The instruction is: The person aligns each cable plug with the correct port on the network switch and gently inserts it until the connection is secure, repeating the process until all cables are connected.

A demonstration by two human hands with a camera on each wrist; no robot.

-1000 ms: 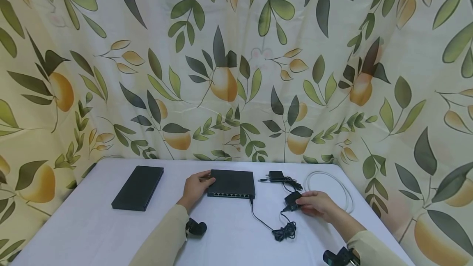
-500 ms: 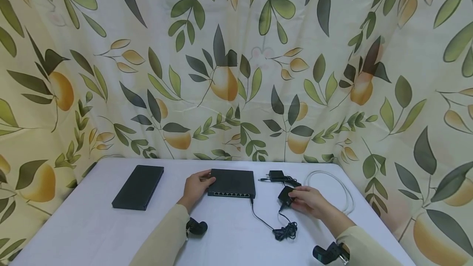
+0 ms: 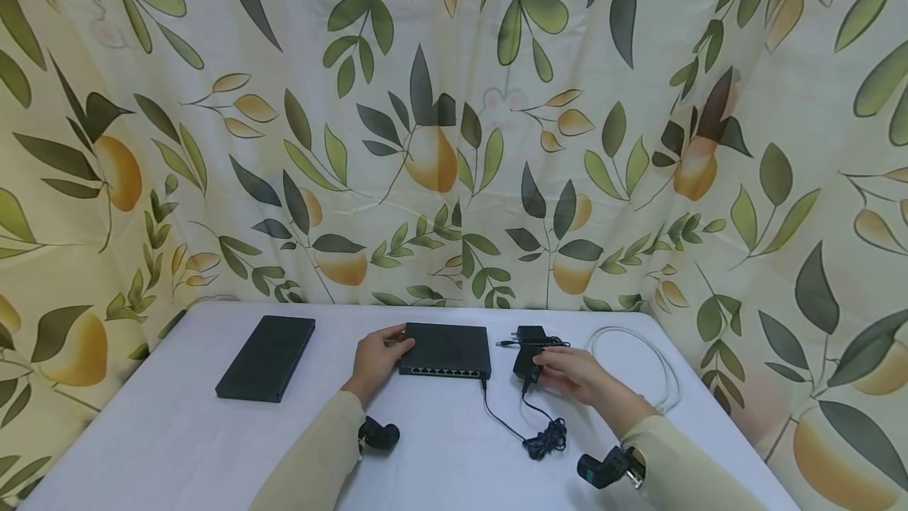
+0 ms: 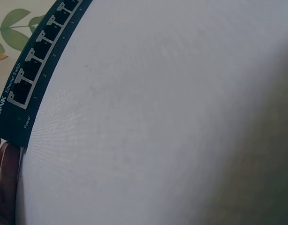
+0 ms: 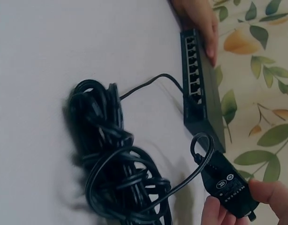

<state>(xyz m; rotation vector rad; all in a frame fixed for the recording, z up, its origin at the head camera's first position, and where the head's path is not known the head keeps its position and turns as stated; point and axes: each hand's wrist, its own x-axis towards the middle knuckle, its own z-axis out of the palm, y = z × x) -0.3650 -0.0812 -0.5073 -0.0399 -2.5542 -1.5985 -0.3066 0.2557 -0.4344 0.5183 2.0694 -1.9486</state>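
Note:
A black TP-Link Ethernet switch [image 3: 445,349] lies with its row of ports facing me. At its left end my left hand [image 3: 376,361] holds it; in the left wrist view the fingers [image 4: 7,173] show beside the power end. My right hand [image 3: 567,373] pinches a black power adapter [image 3: 526,363] between thumb and fingers, with its printed label visible in the right wrist view. From that adapter a cable runs to a bundled black cord [image 3: 546,440]. The cord's other end goes into the switch's front right corner.
Another black power adapter [image 3: 530,332] with its cord lies behind the right hand. Farther right is a coiled white cable [image 3: 667,373]. A flat black box [image 3: 266,359] rests at left on the white-covered table [image 3: 170,416]. A leaf-patterned curtain [image 3: 454,274] stands behind.
My right hand has carried the power adapter leftward and slightly away from me, to just right of the switch. The left hand and the switch have stayed in place.

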